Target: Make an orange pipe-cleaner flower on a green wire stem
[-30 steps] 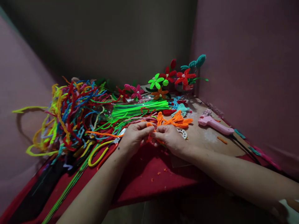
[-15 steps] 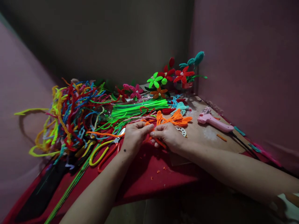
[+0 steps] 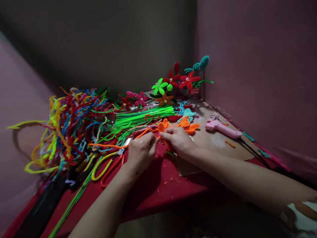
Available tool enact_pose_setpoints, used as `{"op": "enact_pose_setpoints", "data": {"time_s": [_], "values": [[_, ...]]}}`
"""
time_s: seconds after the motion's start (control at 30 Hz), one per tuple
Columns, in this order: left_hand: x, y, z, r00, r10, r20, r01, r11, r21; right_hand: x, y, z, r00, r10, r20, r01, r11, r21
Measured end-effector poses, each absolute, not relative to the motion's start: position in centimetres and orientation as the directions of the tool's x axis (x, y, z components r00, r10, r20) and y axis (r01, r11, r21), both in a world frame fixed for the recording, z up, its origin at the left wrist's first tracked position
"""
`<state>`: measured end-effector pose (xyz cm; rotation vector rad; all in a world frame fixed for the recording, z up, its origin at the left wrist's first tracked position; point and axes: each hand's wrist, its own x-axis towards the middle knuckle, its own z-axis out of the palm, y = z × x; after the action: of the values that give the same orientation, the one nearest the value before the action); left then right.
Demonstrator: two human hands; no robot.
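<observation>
Above the red cloth (image 3: 153, 198), between the two hands and just short of the other orange petals (image 3: 189, 127), the orange petal piece (image 3: 161, 128) is held up. It is pinched between the thumb and fingers of the right hand (image 3: 180, 142), by which its middle is covered; more orange is seen below the fingertips, though how the parts are joined cannot be made out. The fingers of the left hand (image 3: 142, 148) are curled in, with the thumb pressed against them. A thin bit of orange is glimpsed between the hands, but whether it is gripped by the left fingertips cannot be told.

The rounded tip of the piece is pointed up and away from the person. Its long axis is set nearly upright in the view, crosswise to the gap between the hands, and the lower orange part is slanted down toward the right palm.

Behind the right hand, a pale disc (image 3: 191, 137) is mostly hidden. Scissors (image 3: 121, 151) are laid open beside the left forearm, one handle partly covered by it. The cord of the pink glue gun (image 3: 223, 128) is lost in shadow at the right, and within the tangled heap of fuzzy stems (image 3: 71, 125) single strands are hard to follow.
</observation>
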<state>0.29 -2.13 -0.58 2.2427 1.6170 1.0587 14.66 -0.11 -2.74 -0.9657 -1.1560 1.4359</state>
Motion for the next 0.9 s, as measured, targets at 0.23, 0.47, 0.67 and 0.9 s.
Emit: {"op": "enact_pose_setpoints", "data": {"time_s": [0.23,0.47,0.67,0.9], "values": [[1.0,-1.9,-0.8,0.165,0.986,-0.034,0.129,0.013,0.992,14.3,-0.1,-1.9,-0.209,0.978,-0.015,-0.565,-0.133,-0.815],[2.9,-2.0,-1.7,0.277,0.939,-0.202,-0.160,0.253,0.954,14.0,-0.2,-2.9,-0.152,0.988,-0.020,-0.423,-0.083,-0.902],[2.9,-2.7,-1.1,0.379,0.893,-0.242,-0.161,0.321,0.933,14.0,0.0,-2.9,-0.099,0.994,0.043,-0.305,0.011,-0.952],[3.8,-3.5,-1.5,0.253,0.958,-0.138,-0.037,0.152,0.988,14.1,0.6,-3.5,-0.082,0.995,0.056,-0.368,0.022,-0.930]]}}
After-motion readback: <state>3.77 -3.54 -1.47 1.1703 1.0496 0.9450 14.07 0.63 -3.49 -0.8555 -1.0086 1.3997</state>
